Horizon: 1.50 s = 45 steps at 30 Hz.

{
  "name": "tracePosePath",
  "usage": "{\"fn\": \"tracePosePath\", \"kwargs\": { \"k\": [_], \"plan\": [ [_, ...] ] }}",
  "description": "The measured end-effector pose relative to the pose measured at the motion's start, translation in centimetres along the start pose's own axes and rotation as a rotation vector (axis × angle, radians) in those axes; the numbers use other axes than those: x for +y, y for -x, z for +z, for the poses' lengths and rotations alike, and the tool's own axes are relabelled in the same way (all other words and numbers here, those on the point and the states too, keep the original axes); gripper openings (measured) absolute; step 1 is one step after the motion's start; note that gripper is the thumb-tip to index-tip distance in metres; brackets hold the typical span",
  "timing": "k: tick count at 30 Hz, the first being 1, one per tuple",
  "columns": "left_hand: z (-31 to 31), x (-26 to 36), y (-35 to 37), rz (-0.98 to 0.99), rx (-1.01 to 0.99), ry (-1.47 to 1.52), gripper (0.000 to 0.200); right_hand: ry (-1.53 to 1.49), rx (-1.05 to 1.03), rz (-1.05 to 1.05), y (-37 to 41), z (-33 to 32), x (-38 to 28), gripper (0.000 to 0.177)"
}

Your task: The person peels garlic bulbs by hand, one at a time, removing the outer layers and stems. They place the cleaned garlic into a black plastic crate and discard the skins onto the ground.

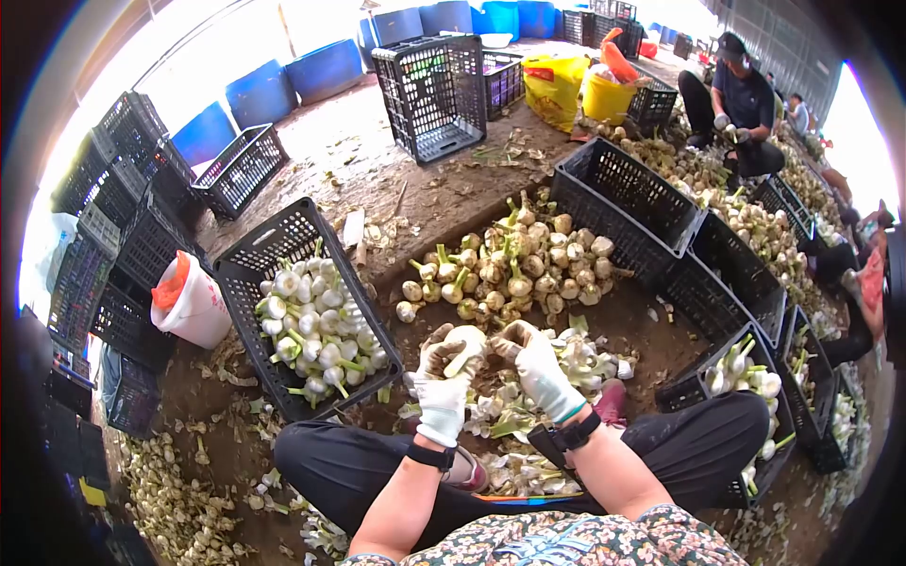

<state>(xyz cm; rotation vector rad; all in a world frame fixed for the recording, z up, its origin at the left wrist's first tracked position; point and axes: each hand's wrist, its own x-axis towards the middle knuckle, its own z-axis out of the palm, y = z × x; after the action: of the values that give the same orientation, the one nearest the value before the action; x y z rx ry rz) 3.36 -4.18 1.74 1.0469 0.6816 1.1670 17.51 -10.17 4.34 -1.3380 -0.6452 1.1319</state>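
My left hand [440,389], in a soiled white glove, is closed around a pale garlic bulb [466,343]. Close beside it on the right, my right hand [545,375] is gloved too, its fingers curled together; whatever they hold is hidden. Just beyond both hands lies a heap of unpeeled garlic bulbs [528,259] with short stems. Below them, loose garlic skins [510,415] cover the ground between my legs. On the left, a black crate [269,247] holds cleaned white garlic [316,321].
Black crates [628,193] line the right side, one with white garlic [746,373]. A white bucket [193,307] stands at left near stacked crates [118,236]. Another person [741,104] sits at the back right by more garlic. A tall crate [429,99] stands behind.
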Motion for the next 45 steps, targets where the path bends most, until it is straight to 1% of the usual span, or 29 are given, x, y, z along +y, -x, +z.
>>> {"fn": "tracePosePath", "kwargs": {
  "k": [2, 3, 4, 6, 7, 8, 9, 10, 11, 12, 13, 15, 16, 19, 21, 26, 28, 29, 30, 31, 32, 34, 36, 39, 40, 41, 42, 44, 45],
  "plan": [
    [0.0, 0.0, -0.2, 0.359, -0.022, -0.382, 0.059, -0.475, -0.226, -0.103, 1.7, 0.8, -2.1, 0.051],
    [0.5, 0.9, -0.3, 0.355, -0.003, -0.448, 0.067, -0.39, -0.353, -0.129, 1.7, 0.4, -2.2, 0.08],
    [1.0, 1.8, -0.3, 0.351, 0.016, -0.515, 0.075, -0.314, -0.363, -0.104, 2.4, 0.7, -2.3, 0.093],
    [1.1, 2.1, -0.1, 0.341, -0.008, -0.507, 0.085, -0.035, -0.372, -0.294, 2.5, 1.0, -1.2, 0.092],
    [1.3, 2.4, 0.2, 0.386, -0.059, -0.62, 0.087, -0.063, -0.307, -0.373, 2.4, 1.7, -0.6, 0.082],
    [1.4, 2.6, 0.3, 0.429, -0.11, -0.734, 0.088, -0.063, -0.306, -0.376, 2.2, 1.4, -0.3, 0.082],
    [1.4, 2.6, 0.5, 0.276, -0.199, -0.464, 0.092, -0.287, -0.216, -0.213, 2.3, 1.3, -0.3, 0.076],
    [2.1, 3.5, 0.9, 0.176, -0.189, -0.295, 0.086, -0.51, -0.121, -0.047, 2.4, 1.2, -0.3, 0.07],
    [1.5, 2.7, 0.7, 0.106, -0.203, -0.279, 0.075, -0.588, -0.169, -0.094, 2.5, 0.7, -0.3, 0.06],
    [1.2, 2.7, 0.4, 0.038, -0.216, -0.263, 0.065, -0.589, -0.165, -0.097, 2.4, 0.5, -0.1, 0.06],
    [1.1, 2.7, 0.3, 0.037, -0.221, -0.261, 0.065, -0.489, -0.128, -0.134, 2.3, 0.3, 0.2, 0.057],
    [1.0, 2.9, 0.3, -0.065, -0.179, -0.341, 0.041, -0.267, -0.06, -0.23, 2.6, 0.0, -0.1, 0.046],
    [0.9, 3.0, 0.2, -0.064, -0.18, -0.339, 0.041, -0.265, -0.059, -0.232, 2.5, -0.1, 0.1, 0.046],
    [0.5, 3.5, -0.3, 0.109, -0.264, -0.663, 0.023, -0.38, -0.057, -0.297, 2.4, 0.2, 0.8, 0.041],
    [-0.1, 3.2, -0.5, 0.056, -0.278, -0.672, 0.022, -0.08, 0.063, -0.348, 2.6, 0.6, 0.9, 0.038],
    [0.0, 3.5, -0.5, -0.02, -0.296, -0.67, 0.019, -0.122, 0.018, -0.37, 2.7, 0.6, 1.1, 0.038],
    [0.3, 3.5, -0.3, 0.08, -0.292, -0.799, 0.014, -0.182, 0.011, -0.348, 2.6, 0.5, 1.5, 0.038],
    [0.4, 3.5, -0.3, 0.081, -0.291, -0.799, 0.014, 0.004, 0.013, -0.448, 2.4, 0.2, 1.8, 0.037],
    [0.4, 3.3, -0.3, 0.188, -0.258, -0.883, 0.012, 0.192, 0.013, -0.545, 2.3, -0.1, 1.7, 0.036],
    [0.4, 3.3, -0.3, 0.295, -0.223, -0.965, 0.011, 0.193, 0.011, -0.545, 2.3, -0.3, 1.7, 0.036],
    [0.4, 3.3, -0.3, 0.295, -0.222, -0.965, 0.011, 0.241, -0.026, -0.547, 2.2, -0.6, 1.7, 0.037],
    [0.2, 3.8, -0.6, 0.3, -0.205, -0.91, 0.01, 0.288, -0.061, -0.55, 2.6, -1.0, 0.6, 0.038],
    [-0.1, 4.2, -1.1, 0.209, -0.199, -0.833, 0.01, -0.032, -0.285, -0.377, 3.4, -1.5, -0.7, 0.039],
    [-0.2, 4.2, -1.4, 0.254, -0.199, -0.825, 0.008, -0.023, -0.332, -0.432, 3.9, -1.8, -1.4, 0.043],
    [-0.1, 4.0, -1.4, 0.171, -0.152, -0.728, 0.007, -0.055, -0.359, -0.427, 4.0, -1.8, -1.6, 0.043],
    [-0.1, 3.8, -1.5, 0.087, -0.103, -0.63, 0.006, -0.007, -0.354, -0.368, 4.2, -2.1, -1.9, 0.029],
    [-1.7, 3.1, -2.5, -0.005, -0.1, -0.55, 0.008, -0.195, -0.454, -0.229, 4.3, -3.1, -2.2, 0.03],
    [-2.2, 4.0, -3.3, -0.3, 0.018, 0.038, 0.016, -0.015, -0.387, -0.392, 4.6, -2.9, -3.0, 0.046],
    [-0.9, 6.1, -2.8, -0.33, -0.062, 0.011, 0.023, 0.02, -0.371, -0.397, 4.5, -3.1, -3.2, 0.054]
  ]
}}
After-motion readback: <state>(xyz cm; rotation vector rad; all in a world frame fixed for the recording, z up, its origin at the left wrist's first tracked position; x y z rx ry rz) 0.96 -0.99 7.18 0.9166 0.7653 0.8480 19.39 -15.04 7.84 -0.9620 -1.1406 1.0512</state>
